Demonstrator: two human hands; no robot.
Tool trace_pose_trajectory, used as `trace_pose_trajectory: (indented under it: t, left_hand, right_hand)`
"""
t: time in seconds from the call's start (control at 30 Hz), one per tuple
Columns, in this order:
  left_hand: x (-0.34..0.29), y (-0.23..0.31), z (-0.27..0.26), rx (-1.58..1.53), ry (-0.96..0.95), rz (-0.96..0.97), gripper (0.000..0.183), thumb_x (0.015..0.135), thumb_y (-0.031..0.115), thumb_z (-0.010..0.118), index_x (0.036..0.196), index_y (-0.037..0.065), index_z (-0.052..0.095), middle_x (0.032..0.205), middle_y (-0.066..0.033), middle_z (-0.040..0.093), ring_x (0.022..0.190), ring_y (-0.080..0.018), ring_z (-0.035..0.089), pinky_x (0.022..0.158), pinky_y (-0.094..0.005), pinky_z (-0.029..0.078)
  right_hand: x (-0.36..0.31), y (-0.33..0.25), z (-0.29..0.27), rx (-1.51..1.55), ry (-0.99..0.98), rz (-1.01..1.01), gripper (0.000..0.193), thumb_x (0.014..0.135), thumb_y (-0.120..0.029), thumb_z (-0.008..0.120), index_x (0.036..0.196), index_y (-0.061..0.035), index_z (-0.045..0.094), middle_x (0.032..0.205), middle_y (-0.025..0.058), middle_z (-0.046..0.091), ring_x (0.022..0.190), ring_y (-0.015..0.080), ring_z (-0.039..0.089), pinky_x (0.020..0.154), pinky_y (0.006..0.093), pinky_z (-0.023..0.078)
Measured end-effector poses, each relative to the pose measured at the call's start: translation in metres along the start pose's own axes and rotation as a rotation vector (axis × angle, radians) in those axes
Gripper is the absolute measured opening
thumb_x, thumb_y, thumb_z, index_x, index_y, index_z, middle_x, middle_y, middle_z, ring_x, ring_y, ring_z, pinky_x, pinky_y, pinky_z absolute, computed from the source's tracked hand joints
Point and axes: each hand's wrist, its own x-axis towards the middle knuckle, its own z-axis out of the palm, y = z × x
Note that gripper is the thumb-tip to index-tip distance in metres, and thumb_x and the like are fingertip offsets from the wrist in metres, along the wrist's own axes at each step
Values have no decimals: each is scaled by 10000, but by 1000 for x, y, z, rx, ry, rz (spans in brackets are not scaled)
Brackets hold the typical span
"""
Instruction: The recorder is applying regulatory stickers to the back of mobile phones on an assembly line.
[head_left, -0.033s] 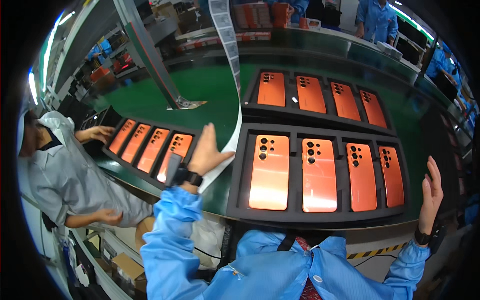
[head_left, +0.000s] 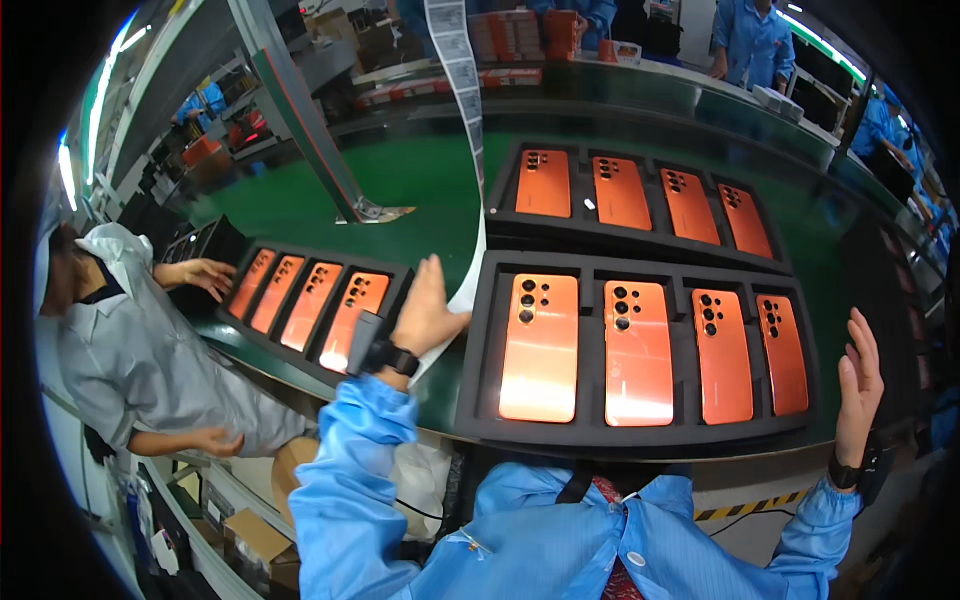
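A black foam tray (head_left: 640,434) lies in front of me, holding several orange phones (head_left: 540,348) with their camera sides up. My left hand (head_left: 428,312) is just left of it with fingers stretched and spread, between this tray and a smaller-looking left tray (head_left: 398,288) of orange phones. Nothing is in its grasp; whether it touches either tray I cannot tell. At the right end, my right hand (head_left: 860,388) is raised beside the near tray, fingers extended and holding nothing. Behind sits a second black tray (head_left: 580,226) with more orange phones.
A co-worker in pale clothing (head_left: 170,350) stands at the left, one hand (head_left: 207,275) by the left tray's far end. A printed label strip (head_left: 462,90) hangs down behind my left hand. A metal post (head_left: 305,120) rises from the green work surface (head_left: 270,200).
The left tray of phones has shifted slightly right and toward me, and the co-worker's hand has moved right with it. My left hand has moved a little right and down.
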Motion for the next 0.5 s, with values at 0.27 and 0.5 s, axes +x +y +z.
trace_pose_trajectory:
  t: [0.27, 0.5]
  left_hand:
    - [14, -32, 89, 361, 142, 187, 236, 800, 41, 452, 1005, -41, 536, 1131, -260, 531, 1085, -371, 504, 921, -385, 415]
    - [-31, 20, -28, -116, -92, -23, 232, 795, 152, 487, 693, -40, 569, 646, -234, 557, 692, -351, 618, 632, -433, 478]
  right_hand:
    - [38, -81, 55, -14, -187, -351, 330, 739, -34, 523, 1060, 26, 577, 1255, 171, 490, 1215, 318, 423, 1010, 389, 314]
    - [60, -137, 129, 221, -336, -738, 235, 722, -42, 587, 948, 17, 610, 1045, 165, 592, 1035, 319, 542, 894, 388, 419]
